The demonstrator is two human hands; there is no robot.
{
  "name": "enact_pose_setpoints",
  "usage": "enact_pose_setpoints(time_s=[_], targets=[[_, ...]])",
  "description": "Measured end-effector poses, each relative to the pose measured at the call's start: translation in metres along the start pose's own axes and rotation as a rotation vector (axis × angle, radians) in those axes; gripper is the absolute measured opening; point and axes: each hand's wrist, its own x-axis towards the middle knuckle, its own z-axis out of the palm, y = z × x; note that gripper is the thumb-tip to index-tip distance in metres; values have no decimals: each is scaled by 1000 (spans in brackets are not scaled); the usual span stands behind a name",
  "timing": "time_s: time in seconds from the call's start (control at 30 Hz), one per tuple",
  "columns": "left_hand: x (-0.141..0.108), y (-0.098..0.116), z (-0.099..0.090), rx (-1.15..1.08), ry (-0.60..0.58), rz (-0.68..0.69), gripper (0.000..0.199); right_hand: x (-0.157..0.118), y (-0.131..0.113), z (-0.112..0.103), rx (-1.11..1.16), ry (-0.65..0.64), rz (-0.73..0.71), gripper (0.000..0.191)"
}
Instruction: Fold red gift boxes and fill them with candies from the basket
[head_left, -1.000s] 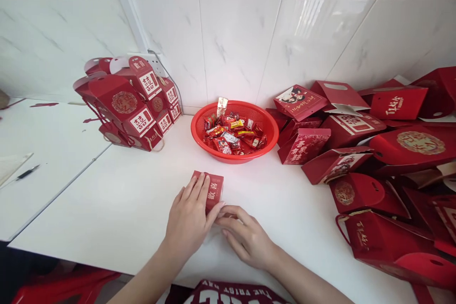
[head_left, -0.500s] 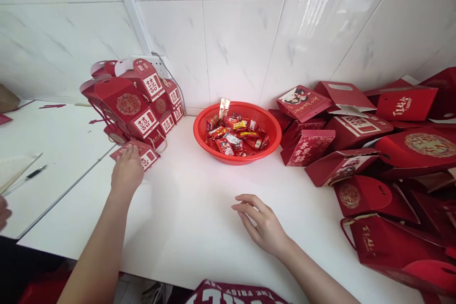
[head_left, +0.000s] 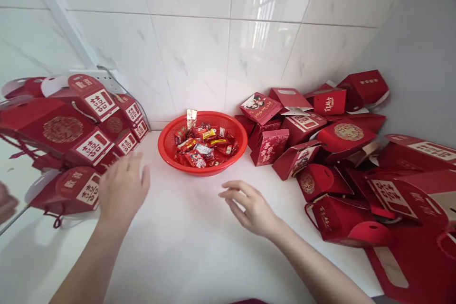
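My left hand [head_left: 124,189] is open with nothing in it, just right of a red box [head_left: 69,190] that lies on its side at the left. My right hand [head_left: 249,208] hovers over the white table [head_left: 185,242], its fingers loosely curved and apart, holding nothing. Between and beyond both hands sits a red plastic basket [head_left: 162,147] with wrapped candies [head_left: 204,149] inside. Behind my left hand, red boxes with double-happiness labels [head_left: 94,147] are stacked against the wall.
Many red boxes [head_left: 347,134] lie piled at the right, some tilted. A socket strip [head_left: 101,78] with a grey cable is on the tiled wall [head_left: 192,61]. Another person's hand [head_left: 6,203] shows at the left edge.
The view has turned to the right, showing more of the right pile. My left hand has come off the red box at the left. My right hand remains open.
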Motion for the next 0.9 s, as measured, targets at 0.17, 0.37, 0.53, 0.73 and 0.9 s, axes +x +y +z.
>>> enact_pose_setpoints(time_s=[0.17, 0.37, 0.53, 0.73, 0.9], targets=[[-6, 79, 8, -432, -312, 658, 35, 43, 31, -55, -210, 121, 146, 21], [-59, 134, 54, -575, -454, 960, 38, 60, 68, -120, -575, 192, 576, 29], [-69, 135, 88, -603, -731, 936, 59, 38, 85, -163, -796, 188, 1012, 39], [-63, 134, 94, -608, -767, 914, 58, 3, 97, -187, -787, 645, 1196, 38], [-65, 135, 95, -616, -746, 915, 58, -14, 121, -186, -788, 631, 1260, 82]])
